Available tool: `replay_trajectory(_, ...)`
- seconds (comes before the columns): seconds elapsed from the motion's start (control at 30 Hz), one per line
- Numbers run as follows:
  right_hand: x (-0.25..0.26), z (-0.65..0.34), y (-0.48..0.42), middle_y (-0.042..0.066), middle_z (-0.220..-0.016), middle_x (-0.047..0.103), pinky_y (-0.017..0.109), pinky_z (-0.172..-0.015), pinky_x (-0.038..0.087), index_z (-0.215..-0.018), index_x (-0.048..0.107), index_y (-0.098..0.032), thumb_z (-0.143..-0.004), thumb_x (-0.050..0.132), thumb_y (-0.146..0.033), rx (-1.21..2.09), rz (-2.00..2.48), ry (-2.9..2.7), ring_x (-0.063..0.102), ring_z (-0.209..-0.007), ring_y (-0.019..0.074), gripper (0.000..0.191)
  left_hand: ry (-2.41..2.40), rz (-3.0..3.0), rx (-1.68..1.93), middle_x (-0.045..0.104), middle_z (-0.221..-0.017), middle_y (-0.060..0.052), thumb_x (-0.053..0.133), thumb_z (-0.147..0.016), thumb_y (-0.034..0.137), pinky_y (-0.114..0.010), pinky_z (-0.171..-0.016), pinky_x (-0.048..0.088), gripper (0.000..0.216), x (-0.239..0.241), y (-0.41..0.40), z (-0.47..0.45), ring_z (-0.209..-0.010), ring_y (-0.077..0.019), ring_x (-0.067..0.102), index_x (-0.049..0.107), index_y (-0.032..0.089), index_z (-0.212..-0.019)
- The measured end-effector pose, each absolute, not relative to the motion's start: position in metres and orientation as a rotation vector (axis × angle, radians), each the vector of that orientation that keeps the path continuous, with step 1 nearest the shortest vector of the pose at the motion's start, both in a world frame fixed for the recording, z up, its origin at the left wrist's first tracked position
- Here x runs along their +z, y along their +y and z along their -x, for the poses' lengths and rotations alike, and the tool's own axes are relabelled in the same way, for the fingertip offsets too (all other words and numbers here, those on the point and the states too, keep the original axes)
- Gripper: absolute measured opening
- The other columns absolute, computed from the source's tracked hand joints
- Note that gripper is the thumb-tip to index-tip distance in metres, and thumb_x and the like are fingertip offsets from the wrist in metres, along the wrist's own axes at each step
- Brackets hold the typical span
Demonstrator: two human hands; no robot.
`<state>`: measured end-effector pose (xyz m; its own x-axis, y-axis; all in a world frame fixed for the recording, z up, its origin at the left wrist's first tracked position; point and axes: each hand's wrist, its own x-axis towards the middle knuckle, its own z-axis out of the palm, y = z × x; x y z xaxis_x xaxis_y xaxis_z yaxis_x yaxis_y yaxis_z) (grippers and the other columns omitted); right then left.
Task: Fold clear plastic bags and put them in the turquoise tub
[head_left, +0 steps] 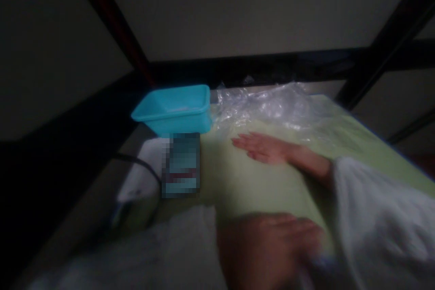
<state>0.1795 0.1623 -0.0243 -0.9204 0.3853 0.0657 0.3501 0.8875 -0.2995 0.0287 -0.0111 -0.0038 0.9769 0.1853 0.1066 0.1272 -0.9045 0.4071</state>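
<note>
Though the room is dim, a green mat (238, 181) shows.

no text legible, label on the small box (181, 165) beside the blue tub (173, 108) is pixelated

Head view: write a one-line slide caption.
Right hand flat on green mat, left hand blurred below, beside blue tub and crumpled plastic.
</note>
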Motion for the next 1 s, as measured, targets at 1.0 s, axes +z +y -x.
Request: replay_trajectory(1.0, -0.024, -0.183, 0.16, 0.003, -0.155, 0.02, 0.047, -0.116, 0.011, -0.148, 0.019, -0.025, -0.097, 0.022, -0.052, 0.572, 0.524, -2.745, 0.016, -0.142, 0.0211, 0.058, 1.158, -1.83, 1.033, 0.054, -0.135, -0.009, 0.048, -0.089, 0.035, -0.042, -0.114, 0.027, 0.038, -0.012, 0.046, 0.009, -0.129, -0.0234, 0.045, 0.06, 0.017, -0.12)
